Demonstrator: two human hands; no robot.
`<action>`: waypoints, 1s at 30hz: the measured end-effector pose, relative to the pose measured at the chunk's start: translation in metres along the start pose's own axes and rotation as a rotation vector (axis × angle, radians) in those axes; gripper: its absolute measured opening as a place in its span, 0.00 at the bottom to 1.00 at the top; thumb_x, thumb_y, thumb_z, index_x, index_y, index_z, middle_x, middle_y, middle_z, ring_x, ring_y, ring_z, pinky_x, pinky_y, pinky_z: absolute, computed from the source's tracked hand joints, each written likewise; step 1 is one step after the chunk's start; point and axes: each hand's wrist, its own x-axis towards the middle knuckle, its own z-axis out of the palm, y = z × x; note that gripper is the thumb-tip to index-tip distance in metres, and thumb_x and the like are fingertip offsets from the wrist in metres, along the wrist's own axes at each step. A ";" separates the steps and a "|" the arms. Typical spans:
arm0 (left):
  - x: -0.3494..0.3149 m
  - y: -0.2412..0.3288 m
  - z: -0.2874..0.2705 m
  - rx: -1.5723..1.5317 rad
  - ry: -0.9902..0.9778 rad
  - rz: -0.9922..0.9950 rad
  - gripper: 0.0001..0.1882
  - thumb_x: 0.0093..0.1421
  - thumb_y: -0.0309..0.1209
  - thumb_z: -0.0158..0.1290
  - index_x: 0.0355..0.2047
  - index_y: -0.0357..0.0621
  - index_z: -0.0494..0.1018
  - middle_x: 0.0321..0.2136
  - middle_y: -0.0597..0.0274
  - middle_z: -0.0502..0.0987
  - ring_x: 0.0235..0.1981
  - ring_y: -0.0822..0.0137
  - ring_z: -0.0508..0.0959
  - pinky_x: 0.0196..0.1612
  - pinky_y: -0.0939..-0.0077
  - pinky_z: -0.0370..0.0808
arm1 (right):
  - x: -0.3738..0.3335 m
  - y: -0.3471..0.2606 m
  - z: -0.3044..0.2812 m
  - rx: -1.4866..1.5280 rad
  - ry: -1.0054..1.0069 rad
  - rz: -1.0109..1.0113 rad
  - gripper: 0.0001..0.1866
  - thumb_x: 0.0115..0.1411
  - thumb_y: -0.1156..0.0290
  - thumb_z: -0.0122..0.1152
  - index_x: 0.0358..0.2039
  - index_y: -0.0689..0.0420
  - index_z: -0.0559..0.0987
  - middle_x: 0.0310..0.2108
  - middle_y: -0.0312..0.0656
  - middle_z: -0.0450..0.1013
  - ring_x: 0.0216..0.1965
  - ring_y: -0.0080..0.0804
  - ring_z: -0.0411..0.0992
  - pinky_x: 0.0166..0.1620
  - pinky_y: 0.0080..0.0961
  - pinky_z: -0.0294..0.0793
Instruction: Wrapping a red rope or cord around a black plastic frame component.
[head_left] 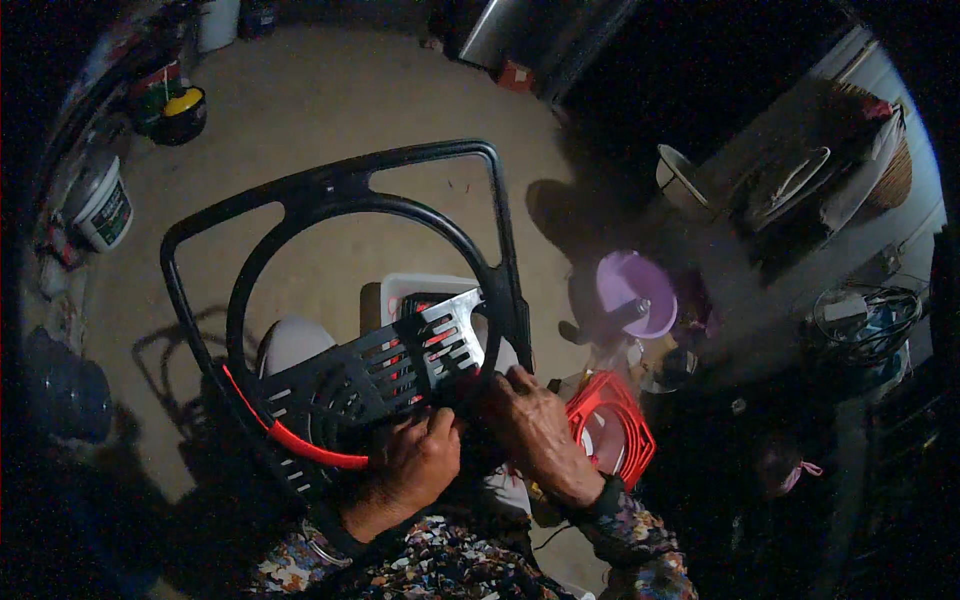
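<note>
Over my lap leans a large black plastic frame (325,195) with a round opening. A red strip (305,450) follows the lower left of its ring and reaches my left hand (415,462). The fingers of that hand are curled, pressed on the strip's end at the ring. My right hand (545,430) is closed at the ring's lower right, its fingertips partly hidden in shadow. Through the opening shows a slotted panel (335,375), dark on the left and shiny silver at its upper right end.
A white bin (430,283) stands behind the frame. Red plastic frames (635,445) are stacked by my right forearm. Farther off are a purple basin (655,285), a white bucket (105,210), a black bowl with something yellow (182,115) and coiled cables (885,320).
</note>
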 end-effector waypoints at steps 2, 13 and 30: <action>0.002 0.003 -0.002 0.074 -0.040 -0.018 0.04 0.56 0.26 0.52 0.31 0.39 0.72 0.21 0.49 0.75 0.23 0.46 0.76 0.26 0.56 0.72 | 0.002 -0.003 0.004 0.174 0.056 0.029 0.30 0.46 0.76 0.58 0.53 0.60 0.67 0.46 0.52 0.66 0.44 0.52 0.70 0.43 0.40 0.75; -0.006 -0.007 -0.006 0.133 -0.026 -0.012 0.04 0.53 0.27 0.54 0.27 0.43 0.69 0.18 0.54 0.74 0.20 0.53 0.77 0.23 0.60 0.74 | -0.012 -0.008 0.011 0.156 0.253 -0.029 0.16 0.52 0.71 0.60 0.41 0.58 0.71 0.25 0.47 0.72 0.29 0.49 0.71 0.34 0.43 0.70; -0.021 -0.019 -0.015 0.097 -0.227 -0.158 0.04 0.41 0.23 0.52 0.21 0.38 0.73 0.20 0.47 0.75 0.24 0.44 0.77 0.29 0.52 0.74 | 0.055 -0.031 0.011 -0.010 0.108 -0.150 0.21 0.54 0.67 0.50 0.50 0.53 0.73 0.58 0.53 0.60 0.56 0.56 0.59 0.57 0.63 0.52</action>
